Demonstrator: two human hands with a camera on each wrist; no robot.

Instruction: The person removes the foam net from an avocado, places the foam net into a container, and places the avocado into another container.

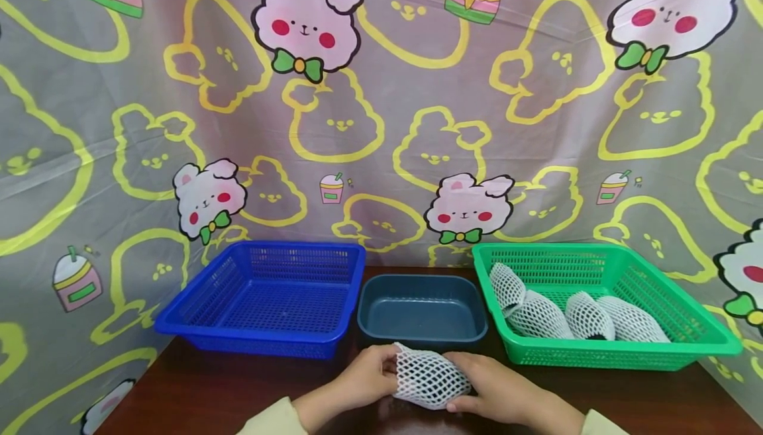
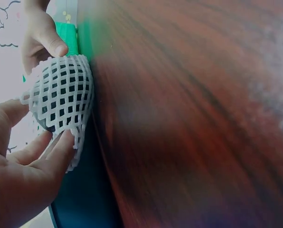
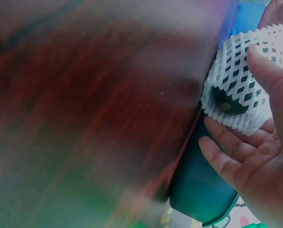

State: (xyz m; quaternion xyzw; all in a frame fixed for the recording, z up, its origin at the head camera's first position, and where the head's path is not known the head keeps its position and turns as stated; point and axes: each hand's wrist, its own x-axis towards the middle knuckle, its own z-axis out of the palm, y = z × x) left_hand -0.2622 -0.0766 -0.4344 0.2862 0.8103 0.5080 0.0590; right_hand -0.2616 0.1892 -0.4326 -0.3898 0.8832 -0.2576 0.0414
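A dark green avocado [image 3: 229, 102] sits inside a white foam net sleeve [image 1: 430, 377], its round stem end showing at one opening in the right wrist view. Close over the table, just in front of the dark teal tray, both hands hold it. My left hand [image 1: 371, 375] pinches the net's loose left end, with fingertips tucked into the opening in the left wrist view. From the other side, my right hand [image 1: 497, 387] grips the covered fruit, thumb on one face and fingers on the opposite one. Most of the fruit is hidden by the netting.
A blue basket [image 1: 256, 339] stands at the left, its mesh floor showing. Behind the hands is the dark teal tray [image 1: 423, 341]. At the right, a green basket [image 1: 626, 353] holds several white-netted fruits [image 1: 539, 316]. A printed cloth [image 1: 381, 137] hangs behind the brown table [image 1: 197, 395].
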